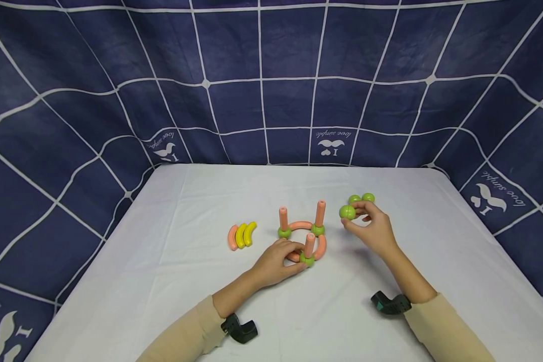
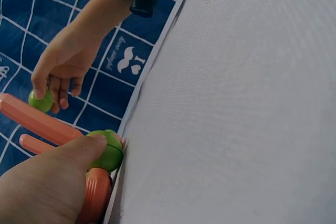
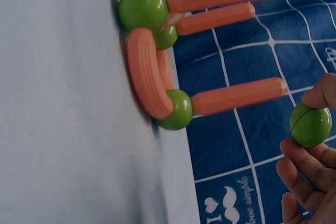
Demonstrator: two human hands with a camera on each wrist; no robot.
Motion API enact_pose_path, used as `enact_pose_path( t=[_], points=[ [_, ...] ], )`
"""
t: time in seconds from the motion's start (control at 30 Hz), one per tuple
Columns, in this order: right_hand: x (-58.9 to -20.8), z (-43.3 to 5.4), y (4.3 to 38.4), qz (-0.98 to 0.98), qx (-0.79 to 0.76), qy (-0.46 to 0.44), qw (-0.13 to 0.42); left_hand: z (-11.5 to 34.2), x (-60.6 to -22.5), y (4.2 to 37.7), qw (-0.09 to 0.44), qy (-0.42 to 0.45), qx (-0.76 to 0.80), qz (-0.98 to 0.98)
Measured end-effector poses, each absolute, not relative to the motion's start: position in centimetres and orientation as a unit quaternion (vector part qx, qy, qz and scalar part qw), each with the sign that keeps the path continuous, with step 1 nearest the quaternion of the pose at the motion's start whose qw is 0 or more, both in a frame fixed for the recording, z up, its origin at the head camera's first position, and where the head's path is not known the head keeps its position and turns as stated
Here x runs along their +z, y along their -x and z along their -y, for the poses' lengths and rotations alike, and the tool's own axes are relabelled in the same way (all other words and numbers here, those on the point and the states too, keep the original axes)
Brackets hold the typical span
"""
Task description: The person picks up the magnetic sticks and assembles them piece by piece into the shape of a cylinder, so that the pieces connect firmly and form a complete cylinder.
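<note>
On the table stands a ring of curved orange rods (image 1: pixel 301 225) joined by three green balls, each ball bearing an upright straight orange rod (image 1: pixel 320 213). My left hand (image 1: pixel 278 262) holds the ring's near green ball (image 2: pixel 107 153), with the thumb pressed on it in the left wrist view. Raised to the right of the ring, my right hand (image 1: pixel 372 229) pinches a loose green ball (image 3: pixel 311 124) between thumb and fingertips. A groove runs around that ball. Its other fingers are loosely bent.
Two more green balls (image 1: pixel 368 197) lie behind my right hand. Left of the ring, two yellow curved pieces (image 1: pixel 240 236) lie beside an orange curved one (image 1: pixel 233 238). A white cloth (image 1: pixel 185 306) covers the table, and a blue checked curtain (image 1: pixel 289 60) hangs around it.
</note>
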State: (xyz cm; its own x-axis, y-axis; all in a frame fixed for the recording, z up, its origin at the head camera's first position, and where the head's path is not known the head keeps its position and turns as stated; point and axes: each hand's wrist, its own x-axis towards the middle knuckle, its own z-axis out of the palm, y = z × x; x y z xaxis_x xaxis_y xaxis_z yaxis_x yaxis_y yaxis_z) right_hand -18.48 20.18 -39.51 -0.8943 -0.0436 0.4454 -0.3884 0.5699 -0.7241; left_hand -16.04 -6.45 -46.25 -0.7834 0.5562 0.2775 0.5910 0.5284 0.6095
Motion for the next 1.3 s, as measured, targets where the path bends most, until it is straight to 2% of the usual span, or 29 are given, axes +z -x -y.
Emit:
enact_pose_path(
  t=[0.43, 0.73, 0.97, 1.3],
  points=[
    [-37.8, -18.2, 16.8, 0.84, 0.466, -0.202, 0.19, 6.4, -46.1, 16.0, 0.024, 0.329, -0.359, 0.873],
    [-37.4, -16.8, 16.0, 0.824, 0.476, -0.261, 0.163, 6.4, -46.2, 16.1, 0.024, 0.331, -0.357, 0.873],
    [-37.2, -16.0, 15.8, 0.825, 0.477, -0.273, 0.13, 6.4, -46.1, 16.2, 0.019, 0.331, -0.364, 0.87],
    [-37.4, -15.4, 15.7, 0.822, 0.476, -0.287, 0.12, 6.5, -46.1, 16.1, 0.024, 0.336, -0.357, 0.871]
  ],
)
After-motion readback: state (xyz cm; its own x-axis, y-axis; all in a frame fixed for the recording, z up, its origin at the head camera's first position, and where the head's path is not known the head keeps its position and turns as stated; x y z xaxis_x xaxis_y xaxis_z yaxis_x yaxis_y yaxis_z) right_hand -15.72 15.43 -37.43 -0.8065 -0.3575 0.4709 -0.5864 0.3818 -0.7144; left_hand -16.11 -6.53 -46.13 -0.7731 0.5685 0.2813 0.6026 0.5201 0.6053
